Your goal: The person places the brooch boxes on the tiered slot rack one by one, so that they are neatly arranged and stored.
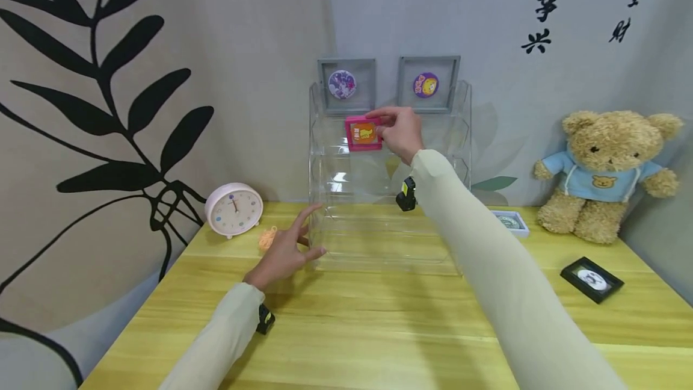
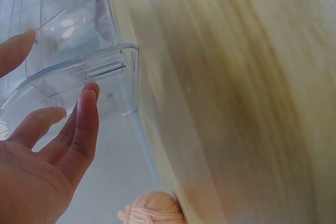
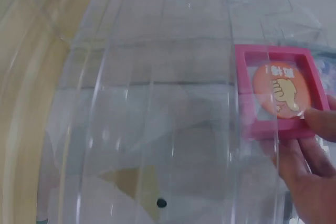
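A pink square frame with an orange badge (image 1: 364,133) is pinched at its right side by my right hand (image 1: 399,132), at an upper tier of the clear stepped rack (image 1: 379,263). The right wrist view shows thumb and fingers on the pink frame (image 3: 255,128), partly behind clear plastic. My left hand (image 1: 284,256) is at the rack's left side, fingers spread; the left wrist view has the hand (image 2: 47,166) beside the clear side wall (image 2: 105,59), fingertips at or near it. Two grey frames, with a purple-white badge (image 1: 342,84) and a purple-yellow badge (image 1: 426,85), stand on the top tier.
Left of the rack are a pink clock (image 1: 234,210) and an orange yarn ball (image 1: 267,238). On the right a teddy bear (image 1: 606,173) sits at the wall, with a black frame (image 1: 592,280) lying before it and a white frame (image 1: 510,222) near the rack.
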A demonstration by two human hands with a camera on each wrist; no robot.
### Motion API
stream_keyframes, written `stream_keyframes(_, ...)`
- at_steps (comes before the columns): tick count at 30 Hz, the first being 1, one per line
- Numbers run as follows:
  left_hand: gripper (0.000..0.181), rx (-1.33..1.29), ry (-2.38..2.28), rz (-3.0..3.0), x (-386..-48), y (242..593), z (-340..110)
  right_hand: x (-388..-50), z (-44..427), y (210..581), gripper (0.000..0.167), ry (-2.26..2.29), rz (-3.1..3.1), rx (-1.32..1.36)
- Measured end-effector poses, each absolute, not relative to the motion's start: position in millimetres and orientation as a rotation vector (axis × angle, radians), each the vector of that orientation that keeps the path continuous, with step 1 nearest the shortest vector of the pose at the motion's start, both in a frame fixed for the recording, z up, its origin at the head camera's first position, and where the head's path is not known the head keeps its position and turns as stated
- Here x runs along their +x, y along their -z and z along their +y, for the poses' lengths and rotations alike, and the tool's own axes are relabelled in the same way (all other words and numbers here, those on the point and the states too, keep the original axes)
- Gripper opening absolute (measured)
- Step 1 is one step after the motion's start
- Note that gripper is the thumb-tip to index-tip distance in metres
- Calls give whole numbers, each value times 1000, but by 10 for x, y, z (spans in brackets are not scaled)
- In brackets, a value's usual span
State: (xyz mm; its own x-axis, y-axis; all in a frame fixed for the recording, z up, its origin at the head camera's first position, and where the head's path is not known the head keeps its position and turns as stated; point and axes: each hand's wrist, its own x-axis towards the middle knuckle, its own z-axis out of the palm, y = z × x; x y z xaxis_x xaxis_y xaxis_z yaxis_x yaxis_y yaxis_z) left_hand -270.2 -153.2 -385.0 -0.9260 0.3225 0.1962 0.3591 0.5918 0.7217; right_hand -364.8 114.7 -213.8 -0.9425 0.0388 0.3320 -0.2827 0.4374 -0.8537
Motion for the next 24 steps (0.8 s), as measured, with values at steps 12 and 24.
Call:
stream_keyframes(12,94,-581,1260,-2777,-2705,3834,-1524,-3639,812,2139,36,-1353,-2458,175)
stream_keyframes(24,94,-582,1273,-2786,-2705,3826,-1523,-3579,753,2120,48,-1235,-2591,414)
